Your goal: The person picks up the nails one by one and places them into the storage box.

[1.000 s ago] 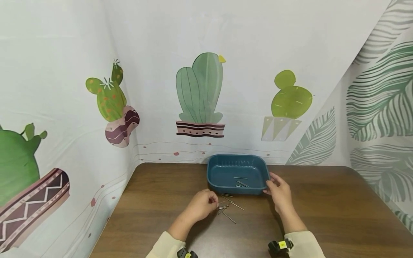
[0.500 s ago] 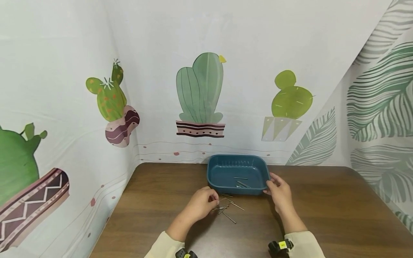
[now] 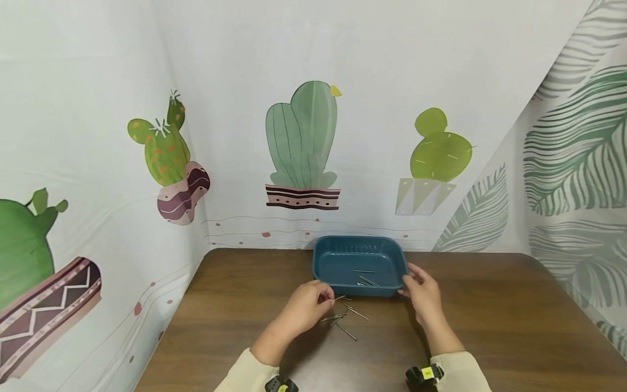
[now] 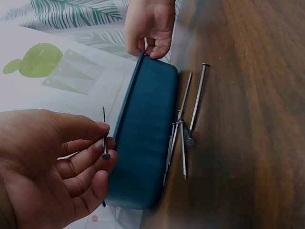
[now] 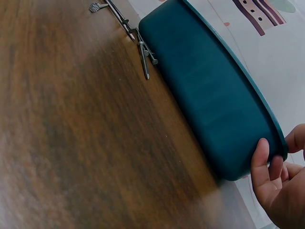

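Observation:
In the left wrist view my left hand [image 4: 62, 167] pinches a metal nail [image 4: 105, 145] between thumb and fingertips, its flat head pointing down in that picture. The same hand [image 3: 303, 306] is just off the front left corner of a deep blue tray [image 3: 338, 265] in the head view. My right hand [image 3: 424, 294] grips the tray's right front corner, its thumb [image 5: 260, 155] against the outer wall. Inside the tray lie several nails [image 3: 364, 271]. More loose nails [image 3: 346, 332] are scattered on the table in front of it, some crossing each other.
The brown wooden table [image 3: 490, 316] runs back to a white cloth [image 3: 230, 179] printed with cacti and leaves. Behind the tray this cloth stands close. Both wrists wear small black devices [image 3: 424, 374] below light sleeves.
The left hand has moved slightly up and away from the nail pile toward the tray, lifting a nail in its fingertips. The right hand and the tray stay in place.

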`<act>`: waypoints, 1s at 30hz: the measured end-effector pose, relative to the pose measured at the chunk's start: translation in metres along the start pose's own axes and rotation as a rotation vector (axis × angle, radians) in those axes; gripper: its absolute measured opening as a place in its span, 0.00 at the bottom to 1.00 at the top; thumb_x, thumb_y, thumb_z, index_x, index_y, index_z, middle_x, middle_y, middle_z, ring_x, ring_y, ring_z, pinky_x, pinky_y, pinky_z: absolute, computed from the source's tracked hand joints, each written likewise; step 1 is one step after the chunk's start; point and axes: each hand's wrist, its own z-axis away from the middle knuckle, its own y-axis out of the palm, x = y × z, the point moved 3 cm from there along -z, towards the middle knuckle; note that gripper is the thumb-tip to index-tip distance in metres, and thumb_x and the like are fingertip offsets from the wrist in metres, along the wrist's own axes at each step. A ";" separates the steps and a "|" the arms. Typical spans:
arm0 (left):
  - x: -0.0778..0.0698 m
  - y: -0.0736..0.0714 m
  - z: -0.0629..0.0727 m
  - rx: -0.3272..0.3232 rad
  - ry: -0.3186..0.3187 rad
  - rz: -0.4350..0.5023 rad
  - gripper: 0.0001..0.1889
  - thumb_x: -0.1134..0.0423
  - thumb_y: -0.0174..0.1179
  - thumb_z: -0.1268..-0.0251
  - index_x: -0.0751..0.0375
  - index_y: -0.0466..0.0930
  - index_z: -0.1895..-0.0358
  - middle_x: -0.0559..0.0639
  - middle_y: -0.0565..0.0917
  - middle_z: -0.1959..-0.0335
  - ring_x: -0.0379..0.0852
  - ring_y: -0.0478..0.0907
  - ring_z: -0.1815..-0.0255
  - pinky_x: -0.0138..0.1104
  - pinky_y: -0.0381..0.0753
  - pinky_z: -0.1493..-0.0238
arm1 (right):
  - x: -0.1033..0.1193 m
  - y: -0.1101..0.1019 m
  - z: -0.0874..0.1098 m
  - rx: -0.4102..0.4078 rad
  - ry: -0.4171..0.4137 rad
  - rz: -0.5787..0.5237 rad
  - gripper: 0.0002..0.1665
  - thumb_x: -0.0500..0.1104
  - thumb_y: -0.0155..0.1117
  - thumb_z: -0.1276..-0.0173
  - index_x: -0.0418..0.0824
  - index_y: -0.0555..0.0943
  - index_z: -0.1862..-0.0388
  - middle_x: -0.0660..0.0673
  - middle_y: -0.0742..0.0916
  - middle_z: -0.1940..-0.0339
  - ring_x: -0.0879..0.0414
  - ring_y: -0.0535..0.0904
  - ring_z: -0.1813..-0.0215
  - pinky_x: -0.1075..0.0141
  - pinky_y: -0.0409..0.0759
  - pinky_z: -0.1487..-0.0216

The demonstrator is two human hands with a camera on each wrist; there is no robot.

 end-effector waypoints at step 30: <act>-0.009 -0.025 -0.033 -0.101 0.017 -0.003 0.03 0.61 0.64 0.30 0.55 0.83 0.63 0.43 0.79 0.67 0.36 0.75 0.66 0.27 0.78 0.62 | 0.001 -0.001 0.000 -0.007 0.006 0.016 0.29 0.34 0.51 0.26 0.30 0.67 0.27 0.42 0.73 0.50 0.56 0.80 0.55 0.68 0.87 0.58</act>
